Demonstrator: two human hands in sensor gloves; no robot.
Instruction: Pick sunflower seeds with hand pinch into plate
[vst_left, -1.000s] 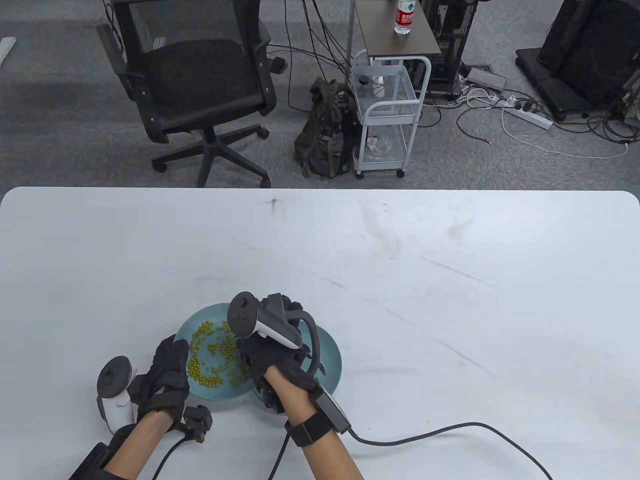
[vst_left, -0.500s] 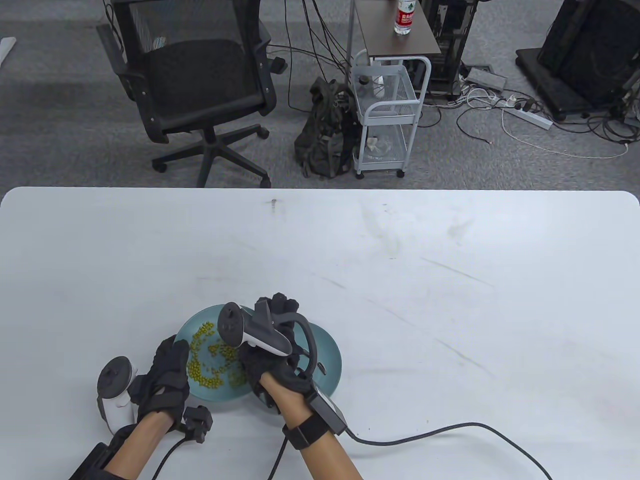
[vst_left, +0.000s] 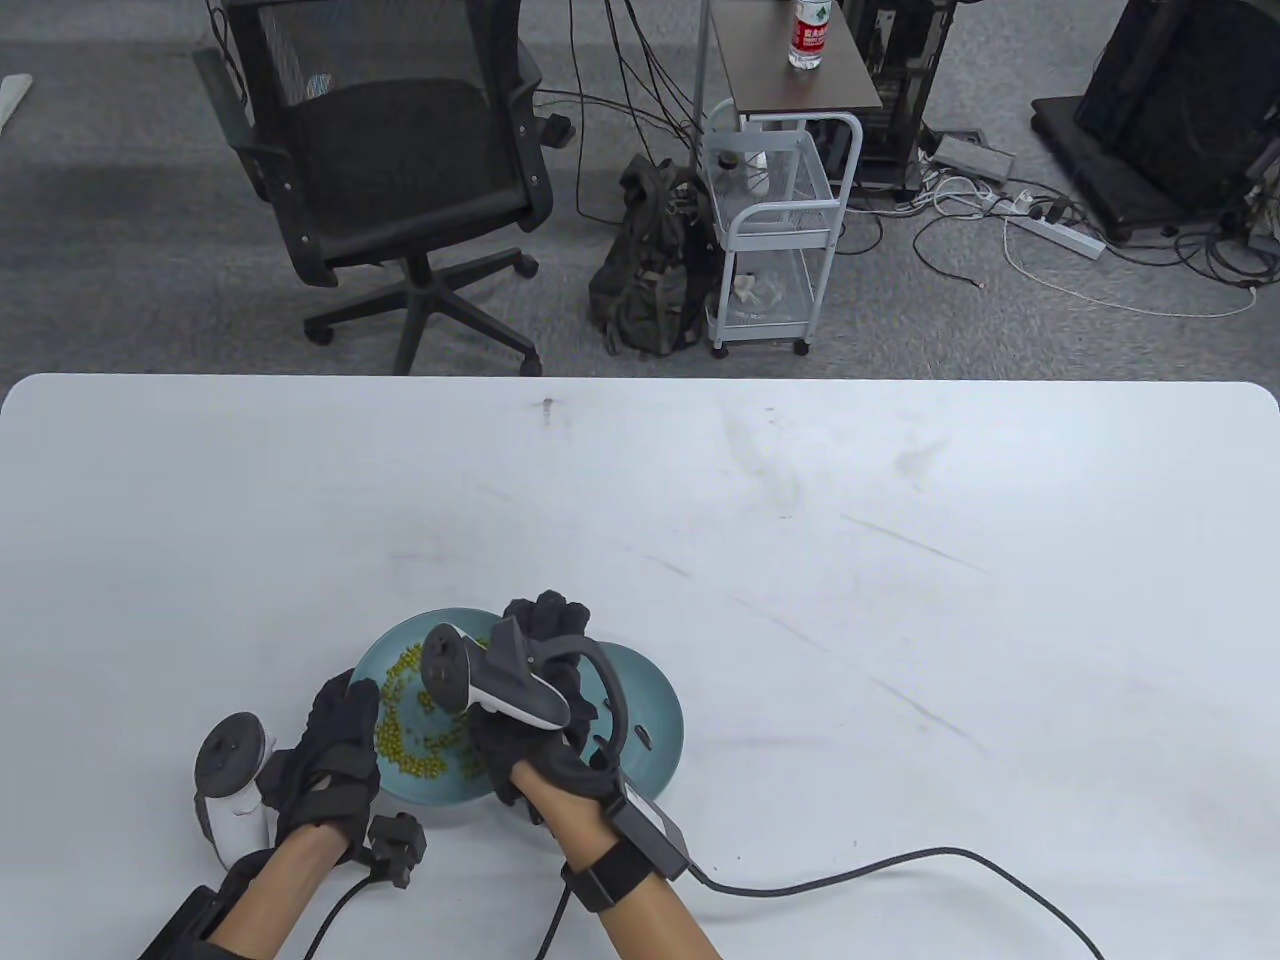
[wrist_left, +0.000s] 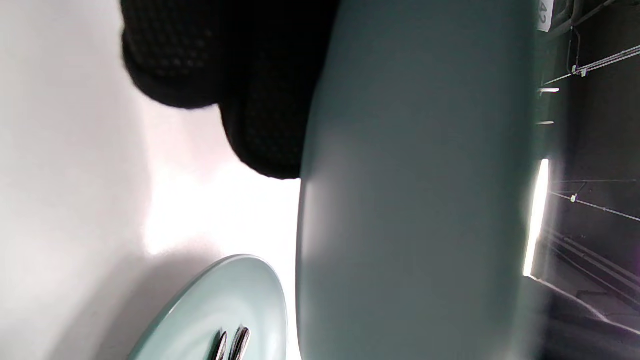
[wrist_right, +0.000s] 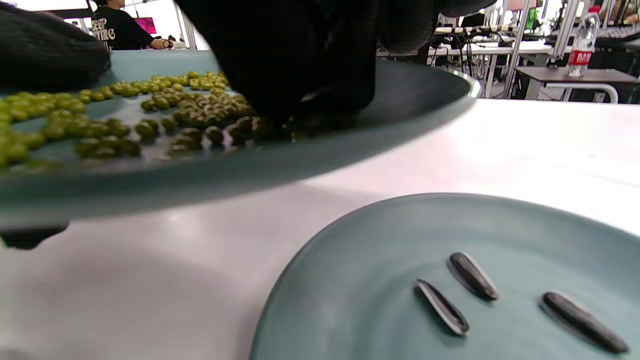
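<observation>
A teal plate (vst_left: 385, 655) holds many green beans (vst_left: 410, 745); the right wrist view shows it lifted off the table (wrist_right: 250, 170). My left hand (vst_left: 335, 755) holds its left rim, and its fingers (wrist_left: 240, 100) lie against the plate's underside (wrist_left: 415, 200). My right hand (vst_left: 548, 618) is over this plate, fingertips (wrist_right: 310, 117) down among the beans (wrist_right: 100, 130). What they pinch is hidden. A second teal plate (vst_left: 655, 700) beside it on the right holds three dark sunflower seeds (wrist_right: 472, 275).
A black cable (vst_left: 900, 865) runs from my right wrist across the near table to the right. The white table (vst_left: 800, 520) stretches far and right of the plates. An office chair (vst_left: 390, 180) and a wire cart (vst_left: 775, 220) stand beyond the far edge.
My right hand has moved left and a little farther out over the bean plate, tilting its tracker leftward. My left hand and both plates have stayed where they were.
</observation>
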